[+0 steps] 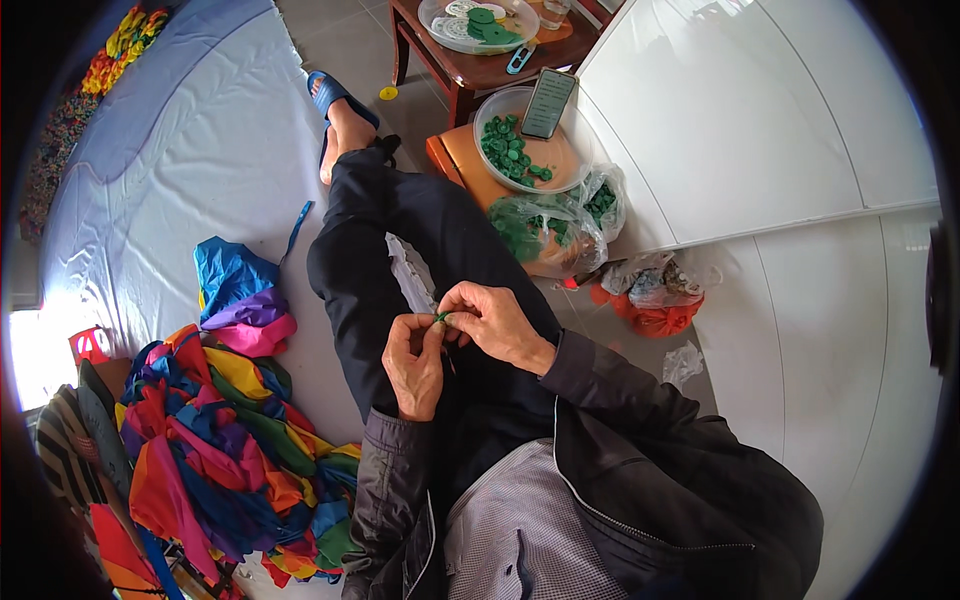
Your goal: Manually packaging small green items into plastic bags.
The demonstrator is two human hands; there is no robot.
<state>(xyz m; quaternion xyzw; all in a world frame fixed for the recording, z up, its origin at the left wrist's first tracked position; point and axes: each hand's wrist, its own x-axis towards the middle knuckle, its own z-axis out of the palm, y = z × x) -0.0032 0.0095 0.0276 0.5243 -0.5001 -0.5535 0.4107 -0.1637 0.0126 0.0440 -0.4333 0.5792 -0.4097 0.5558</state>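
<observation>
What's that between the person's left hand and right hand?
In the head view, a small green piece sits between the left hand and the right hand.

Landmark: phone [549,103], tilted, screen lit. Just above-left of phone — a small blue-and-white object [520,58] at the edge of a dark red wooden chair [455,62]; drinking glass [553,14] directly above phone, on the same chair. Left of phone: yellow disc [389,93] on the floor; farther left, pale sheet [230,130]. Well below-left of phone: blue, purple and pink bundle [235,275], then a multicoloured cloth heap [215,440]. Below-right of phone — red-orange bag [665,320], and lower, crumpled clear plastic [683,366].
</observation>
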